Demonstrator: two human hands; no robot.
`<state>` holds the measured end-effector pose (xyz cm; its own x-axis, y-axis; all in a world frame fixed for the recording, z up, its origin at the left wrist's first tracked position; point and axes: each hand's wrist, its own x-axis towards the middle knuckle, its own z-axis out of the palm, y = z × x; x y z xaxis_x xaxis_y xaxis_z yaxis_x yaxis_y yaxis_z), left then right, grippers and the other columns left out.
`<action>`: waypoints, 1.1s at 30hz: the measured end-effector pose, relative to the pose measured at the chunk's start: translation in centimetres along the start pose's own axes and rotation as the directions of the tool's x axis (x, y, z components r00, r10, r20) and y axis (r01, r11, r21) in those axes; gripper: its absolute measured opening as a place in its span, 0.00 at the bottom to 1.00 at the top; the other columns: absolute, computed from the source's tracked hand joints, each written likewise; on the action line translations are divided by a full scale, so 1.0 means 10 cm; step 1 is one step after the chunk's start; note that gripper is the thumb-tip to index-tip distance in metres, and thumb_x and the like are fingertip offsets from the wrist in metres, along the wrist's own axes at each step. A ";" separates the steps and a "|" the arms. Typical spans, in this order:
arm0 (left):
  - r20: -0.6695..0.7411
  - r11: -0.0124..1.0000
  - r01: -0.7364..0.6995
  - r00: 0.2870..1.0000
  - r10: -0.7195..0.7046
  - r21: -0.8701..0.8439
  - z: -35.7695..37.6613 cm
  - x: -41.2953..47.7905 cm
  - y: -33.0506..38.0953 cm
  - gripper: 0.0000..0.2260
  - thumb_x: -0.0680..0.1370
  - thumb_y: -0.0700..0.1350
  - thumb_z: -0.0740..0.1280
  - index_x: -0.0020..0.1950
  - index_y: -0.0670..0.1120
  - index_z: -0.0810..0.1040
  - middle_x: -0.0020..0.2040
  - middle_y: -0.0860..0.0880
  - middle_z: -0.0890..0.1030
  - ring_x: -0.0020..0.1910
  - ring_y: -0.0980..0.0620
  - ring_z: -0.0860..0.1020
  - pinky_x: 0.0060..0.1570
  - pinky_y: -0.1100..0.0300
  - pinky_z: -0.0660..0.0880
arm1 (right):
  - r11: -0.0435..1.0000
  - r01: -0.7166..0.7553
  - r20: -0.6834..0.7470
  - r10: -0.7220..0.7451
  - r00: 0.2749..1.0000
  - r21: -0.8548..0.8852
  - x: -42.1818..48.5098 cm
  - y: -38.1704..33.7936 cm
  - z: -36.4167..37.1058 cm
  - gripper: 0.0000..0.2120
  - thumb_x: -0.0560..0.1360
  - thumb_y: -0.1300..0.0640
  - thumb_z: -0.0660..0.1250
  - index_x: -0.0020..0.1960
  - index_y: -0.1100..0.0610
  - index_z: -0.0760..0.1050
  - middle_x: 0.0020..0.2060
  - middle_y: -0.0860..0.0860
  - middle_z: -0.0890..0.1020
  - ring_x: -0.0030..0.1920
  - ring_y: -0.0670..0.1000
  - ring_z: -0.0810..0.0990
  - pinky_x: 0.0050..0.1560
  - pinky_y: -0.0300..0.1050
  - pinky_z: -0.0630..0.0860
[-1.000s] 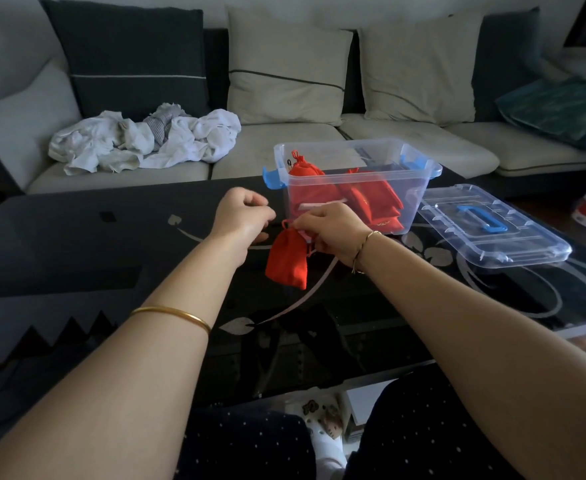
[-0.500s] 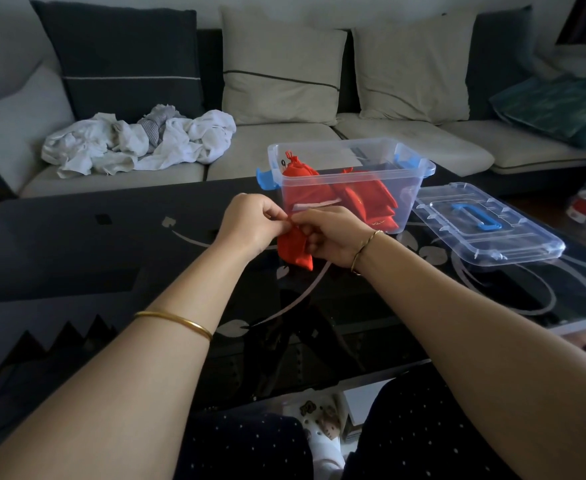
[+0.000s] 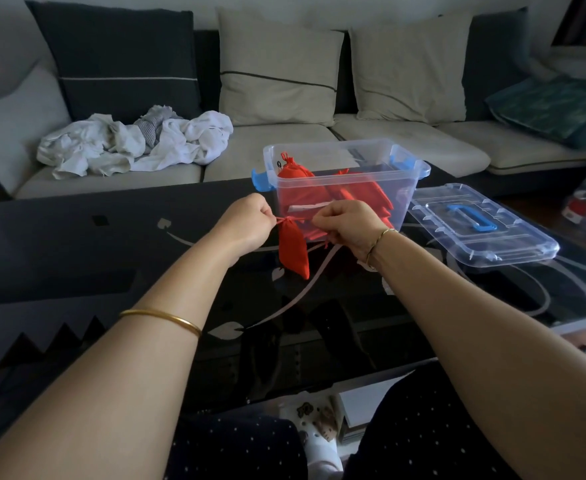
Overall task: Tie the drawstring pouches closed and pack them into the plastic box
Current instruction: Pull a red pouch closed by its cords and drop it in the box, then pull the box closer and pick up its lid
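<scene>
While the red pouch [image 3: 293, 249] hangs mid-frame before the plastic box [image 3: 340, 181], left hand [image 3: 246, 223] and right hand [image 3: 348, 225], each pinching a drawstring end, should pull evenly outward until the knot seats

A long sofa [image 3: 284, 147] runs along the far wall, its seat cushions pale, its frame dark. Against its back lean a dark cushion [image 3: 122, 60] with a thin light stripe and two beige ones [image 3: 277, 67]; a teal cushion [image 3: 554, 105] lies at the right end. A heap of crumpled white laundry [image 3: 135, 143] sits on the left seat. Nearer stands a black glass coffee table [image 3: 77, 244] (pale leaf patterns curl across it). The light is dim and soft.
</scene>
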<state>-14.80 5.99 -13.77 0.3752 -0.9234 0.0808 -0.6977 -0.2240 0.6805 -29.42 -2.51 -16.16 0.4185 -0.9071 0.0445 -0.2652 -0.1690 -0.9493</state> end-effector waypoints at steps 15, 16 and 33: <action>0.265 0.687 0.280 0.955 -0.131 -0.671 0.02 0.30 0.65 0.11 0.80 0.43 0.62 0.37 0.45 0.72 0.26 0.53 0.73 0.22 0.59 0.70 0.24 0.67 0.67 | 0.950 0.165 -0.126 -0.204 0.971 -0.266 -0.05 -0.11 -0.16 0.13 0.71 0.56 0.70 0.53 0.62 0.78 0.46 0.55 0.83 0.47 0.54 0.81 0.53 0.54 0.77; 0.279 0.680 0.281 0.953 -0.116 -0.677 0.00 0.34 0.74 0.11 0.80 0.43 0.62 0.36 0.45 0.72 0.27 0.52 0.73 0.22 0.60 0.70 0.23 0.68 0.66 | 0.940 0.172 -0.142 -0.221 0.965 -0.296 0.00 -0.14 -0.22 0.12 0.72 0.57 0.69 0.51 0.63 0.78 0.45 0.54 0.83 0.46 0.54 0.81 0.52 0.53 0.77; 0.065 0.895 0.190 0.982 -0.179 -0.403 0.14 1.17 0.85 0.11 0.78 0.37 0.62 0.36 0.43 0.72 0.33 0.47 0.74 0.28 0.54 0.70 0.25 0.64 0.66 | 0.798 0.031 -0.264 -0.235 0.936 -0.602 1.27 -0.48 -1.04 0.16 0.74 0.66 0.59 0.59 0.59 0.77 0.58 0.58 0.79 0.58 0.58 0.77 0.58 0.45 0.73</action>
<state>-17.18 -7.17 -8.09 0.4534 -0.8868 -0.0899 -0.3072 -0.2502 0.9182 -31.87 -17.25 -7.78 0.2247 -0.9106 0.3468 -0.7218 -0.3947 -0.5685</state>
